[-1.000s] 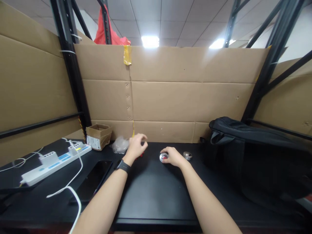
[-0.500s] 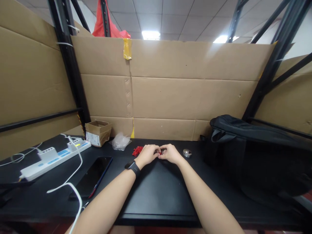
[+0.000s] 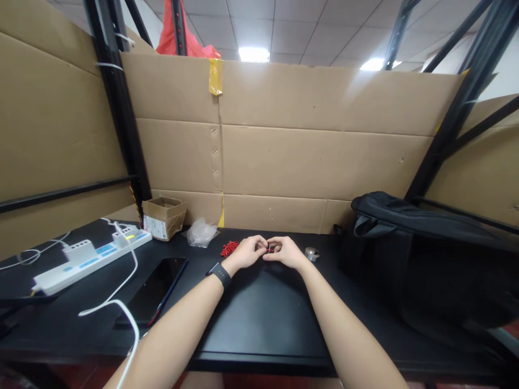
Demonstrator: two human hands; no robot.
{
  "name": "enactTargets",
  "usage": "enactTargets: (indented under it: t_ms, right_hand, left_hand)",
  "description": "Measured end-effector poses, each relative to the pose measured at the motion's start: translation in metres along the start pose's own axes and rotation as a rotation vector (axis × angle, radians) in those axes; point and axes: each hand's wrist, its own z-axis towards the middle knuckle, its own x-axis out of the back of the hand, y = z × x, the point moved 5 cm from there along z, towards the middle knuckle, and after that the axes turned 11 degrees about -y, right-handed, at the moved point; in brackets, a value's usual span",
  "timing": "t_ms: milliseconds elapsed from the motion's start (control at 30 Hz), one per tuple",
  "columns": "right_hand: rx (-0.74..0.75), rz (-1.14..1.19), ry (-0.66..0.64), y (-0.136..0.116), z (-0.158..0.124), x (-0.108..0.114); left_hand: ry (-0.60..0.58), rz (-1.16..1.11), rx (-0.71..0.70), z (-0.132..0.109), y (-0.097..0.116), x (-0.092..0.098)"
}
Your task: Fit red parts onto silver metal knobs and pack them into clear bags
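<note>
Meeting fingertip to fingertip above the black table (image 3: 259,319), the left hand (image 3: 246,253) and right hand (image 3: 286,252) both pinch a small red-and-dark piece (image 3: 270,248) held between them; it is too small to make out further. A pile of red bits (image 3: 229,248) lies on the table just left of the left hand, and a round metal cap (image 3: 311,254) sits just right of the right hand, untouched. A clear plastic bag (image 3: 200,233) and a small cardboard box (image 3: 164,217) stand farther left.

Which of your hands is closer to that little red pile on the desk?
Left. The left hand sits just right of the red pile; the right hand is farther right, beyond it.
</note>
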Motion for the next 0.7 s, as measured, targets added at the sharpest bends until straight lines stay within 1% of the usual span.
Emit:
enactTargets:
  t_ms: [67, 133, 200, 267, 333, 433, 500, 600, 700]
  right_hand:
    - [-0.017, -0.078, 0.059, 0.0, -0.001, 0.006]
    - [-0.023, -0.19, 0.132, 0.0, -0.003, 0.015]
    - [-0.031, -0.314, 0.211, 0.001, -0.007, 0.027]
    - [-0.073, -0.404, 0.291, 0.005, -0.012, 0.043]
    - [-0.152, -0.422, 0.361, 0.012, -0.021, 0.061]
    - [-0.288, -0.41, 0.432, 0.024, -0.037, 0.085]
    - [-0.37, -0.432, 0.423, 0.032, -0.047, 0.096]
    - [-0.439, -0.478, 0.368, 0.043, -0.058, 0.106]
    - [-0.486, -0.497, 0.32, 0.058, -0.063, 0.112]
  left_hand:
    - [0.015, 0.22, 0.009, -0.004, 0.004, 0.015]
    - [0.048, 0.383, 0.054, -0.009, 0.002, 0.035]
    - [0.042, 0.442, 0.113, -0.016, -0.007, 0.056]
    - [-0.006, 0.449, 0.166, -0.023, -0.02, 0.075]
    - [-0.068, 0.428, 0.187, -0.031, -0.031, 0.089]
    - [-0.172, 0.359, 0.196, -0.039, -0.041, 0.098]
    - [-0.21, 0.335, 0.204, -0.042, -0.045, 0.098]
    - [-0.224, 0.361, 0.234, -0.042, -0.048, 0.095]
    - [-0.207, 0.424, 0.242, -0.042, -0.047, 0.094]
